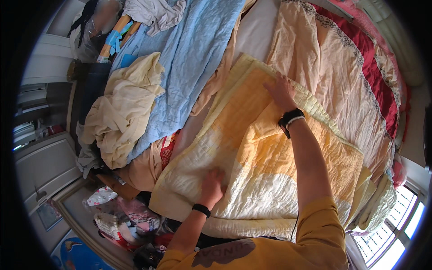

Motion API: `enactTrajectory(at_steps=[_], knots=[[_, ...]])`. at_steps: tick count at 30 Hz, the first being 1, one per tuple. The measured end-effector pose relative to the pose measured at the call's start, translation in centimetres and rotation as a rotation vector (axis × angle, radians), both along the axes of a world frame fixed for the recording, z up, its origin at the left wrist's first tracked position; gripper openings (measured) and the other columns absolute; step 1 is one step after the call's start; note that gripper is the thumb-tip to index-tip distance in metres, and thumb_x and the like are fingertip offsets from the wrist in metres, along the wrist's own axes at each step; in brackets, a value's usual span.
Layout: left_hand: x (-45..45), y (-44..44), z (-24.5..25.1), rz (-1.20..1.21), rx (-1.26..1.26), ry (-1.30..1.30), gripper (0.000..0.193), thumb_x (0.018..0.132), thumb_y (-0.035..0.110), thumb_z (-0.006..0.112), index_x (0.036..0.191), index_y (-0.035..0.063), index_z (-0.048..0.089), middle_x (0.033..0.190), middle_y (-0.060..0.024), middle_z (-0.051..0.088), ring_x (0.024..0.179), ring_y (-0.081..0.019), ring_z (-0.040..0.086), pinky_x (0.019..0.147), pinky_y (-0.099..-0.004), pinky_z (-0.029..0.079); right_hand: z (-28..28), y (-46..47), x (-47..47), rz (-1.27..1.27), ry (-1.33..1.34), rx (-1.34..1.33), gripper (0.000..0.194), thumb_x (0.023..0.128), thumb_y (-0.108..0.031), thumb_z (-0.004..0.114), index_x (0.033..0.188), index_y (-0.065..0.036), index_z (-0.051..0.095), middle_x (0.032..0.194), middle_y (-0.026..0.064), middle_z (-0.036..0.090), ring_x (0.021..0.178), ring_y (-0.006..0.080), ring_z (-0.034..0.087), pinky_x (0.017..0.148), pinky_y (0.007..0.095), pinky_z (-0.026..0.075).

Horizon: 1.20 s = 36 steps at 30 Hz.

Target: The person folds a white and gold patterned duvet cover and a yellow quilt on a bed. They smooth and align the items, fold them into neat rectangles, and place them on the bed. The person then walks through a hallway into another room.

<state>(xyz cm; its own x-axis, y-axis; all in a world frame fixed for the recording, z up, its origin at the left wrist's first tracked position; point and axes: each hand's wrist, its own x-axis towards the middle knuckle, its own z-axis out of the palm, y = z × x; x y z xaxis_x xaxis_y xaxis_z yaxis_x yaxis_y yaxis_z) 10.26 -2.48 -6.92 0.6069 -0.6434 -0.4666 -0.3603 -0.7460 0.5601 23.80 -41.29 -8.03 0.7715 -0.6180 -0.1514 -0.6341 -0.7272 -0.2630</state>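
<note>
A yellow and cream quilt (233, 104), folded in layers, lies before me on a bed. My left hand (212, 187) rests on its pale part near the lower left, fingers against the cloth. Towards the quilt's far edge, my right hand (281, 89) lies with fingers spread, beside the pale yellow border. Between the hands a raised fold runs through the orange cloth. Neither hand plainly grips anything. Each wrist wears a black band.
Left of the quilt lie a crumpled cream cloth (125, 111) and a light blue cover (189, 60). A peach and red bedcover (337, 77) spreads to the right. Clothes and bags (128, 216) are heaped at the lower left, near a white door (47, 165).
</note>
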Motion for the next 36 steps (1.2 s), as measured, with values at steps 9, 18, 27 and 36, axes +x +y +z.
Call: enactTrajectory(at_steps=[9,18,27,36], knots=[[-0.8,0.1,-2.7,0.087,0.11,0.12,0.04,0.064,0.026,0.072,0.096,0.0087,0.058,0.099,-0.0128,0.056,0.093,-0.0322,0.054,0.08,-0.0407,0.045,-2.6,1.0,4.8,0.007,-0.147,0.111,0.033,0.074,-0.034,0.063,0.098,-0.011,0.06,0.091,0.0093,0.062,0.09,0.0297,0.058,0.075,0.0401,0.045],[0.3,-0.5,-3.6,0.188,0.235,0.259,0.034,0.063,0.029,0.073,0.089,0.0122,0.058,0.093,-0.0079,0.06,0.091,-0.0281,0.056,0.077,-0.0414,0.045,-5.6,1.3,6.9,0.062,-0.094,-0.335,0.031,0.07,-0.028,0.065,0.099,-0.016,0.064,0.109,0.0033,0.055,0.109,0.0235,0.046,0.091,0.0402,0.036],[-0.1,-0.2,-4.5,0.263,0.195,0.29,0.034,0.064,0.03,0.071,0.089,0.0119,0.059,0.088,-0.0079,0.062,0.086,-0.0265,0.059,0.075,-0.039,0.046,-2.1,3.1,6.1,0.103,-0.326,-0.081,0.024,0.072,-0.021,0.066,0.093,-0.013,0.06,0.092,0.01,0.06,0.082,0.0318,0.058,0.07,0.0405,0.046],[8.1,-1.7,10.1,0.384,-0.61,-0.094,0.089,0.062,0.02,0.079,0.134,0.0005,0.03,0.139,-0.016,0.031,0.128,-0.0284,0.03,0.104,-0.0394,0.026,13.5,15.4,-11.5,0.26,-0.533,0.437,0.038,0.064,-0.002,0.064,0.1,-0.011,0.06,0.085,0.0083,0.058,0.077,0.0277,0.058,0.065,0.0373,0.047]])
